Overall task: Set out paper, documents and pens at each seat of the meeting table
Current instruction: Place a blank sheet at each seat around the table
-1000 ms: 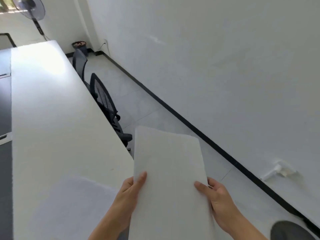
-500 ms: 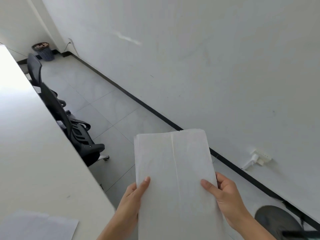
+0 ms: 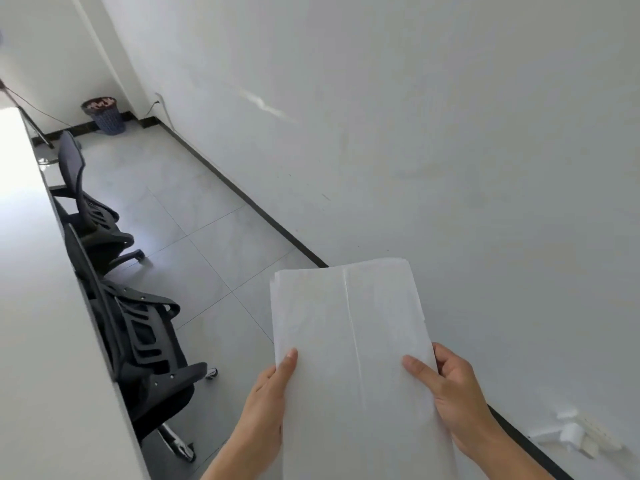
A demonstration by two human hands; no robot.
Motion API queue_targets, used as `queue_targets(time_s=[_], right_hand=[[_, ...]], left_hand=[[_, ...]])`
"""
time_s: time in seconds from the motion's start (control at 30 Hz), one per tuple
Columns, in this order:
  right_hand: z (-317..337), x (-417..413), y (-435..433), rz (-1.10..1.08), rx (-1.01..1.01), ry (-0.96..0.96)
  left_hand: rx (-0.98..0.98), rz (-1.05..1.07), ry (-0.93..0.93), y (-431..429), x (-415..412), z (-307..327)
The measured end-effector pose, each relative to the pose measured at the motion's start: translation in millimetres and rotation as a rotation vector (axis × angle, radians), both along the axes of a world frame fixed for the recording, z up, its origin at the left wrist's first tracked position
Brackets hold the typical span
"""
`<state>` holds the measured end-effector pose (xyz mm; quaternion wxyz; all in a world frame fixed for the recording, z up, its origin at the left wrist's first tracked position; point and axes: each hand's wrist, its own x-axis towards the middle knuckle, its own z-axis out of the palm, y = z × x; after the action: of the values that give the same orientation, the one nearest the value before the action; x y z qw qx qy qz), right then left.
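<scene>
Paper stack [image 3: 349, 341] is off the meeting table [image 3: 41, 306], held over the floor beyond its chair-side edge. My left hand [image 3: 266, 410] and right hand [image 3: 453, 400] pinch its sides, thumbs on top, so no sheet slips before the 2 chairs [image 3: 138, 341].

A plain white painted wall [image 3: 415, 116] is running down the right, a black skirting strip [image 3: 264, 216] edging the pale grey tiled floor [image 3: 194, 209]. A black mesh swivel chair [image 3: 145, 341] and a second black chair [image 3: 80, 188] beyond it are sitting tucked against the long white tabletop [image 3: 34, 306] on the left. A dark woven wastebasket [image 3: 104, 116] is standing in the far corner. Bright light is glaring off the tabletop's far end.
</scene>
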<state>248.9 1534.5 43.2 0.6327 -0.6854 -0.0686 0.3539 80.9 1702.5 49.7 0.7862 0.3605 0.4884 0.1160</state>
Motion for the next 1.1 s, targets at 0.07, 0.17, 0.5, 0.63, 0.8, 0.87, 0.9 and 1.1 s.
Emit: queue_targets(time_s=[0.07,0.17,0.5,0.63,0.8,0.87,0.9,1.1], right_hand=[[1,18,34,0.025,0.006,0.013],[-4,46,87,0.092,-0.001,0.027],[-30,170,301,0.357,-0.037,0.037],[-25,206,404,0.521,-0.041,0.014],[-14,212,516,0.736,-0.031,0.0],[-14,203,558,0.811,-0.022,0.005],[-16,196,578,0.846,-0.025,0.003],[-19,131,697,0.99,-0.008,-0.003]], left_hand=[[-0.011,0.028,-0.006,29,13,0],[-0.038,0.1,-0.014,72,32,-5],[-0.049,0.388,0.049,224,119,-19],[-0.036,0.514,0.064,290,141,-11],[-0.027,0.67,0.006,349,137,-8],[-0.023,0.757,0.014,375,129,-10],[-0.015,0.793,0.02,388,124,-11],[0.067,0.908,-0.051,469,69,-6]])
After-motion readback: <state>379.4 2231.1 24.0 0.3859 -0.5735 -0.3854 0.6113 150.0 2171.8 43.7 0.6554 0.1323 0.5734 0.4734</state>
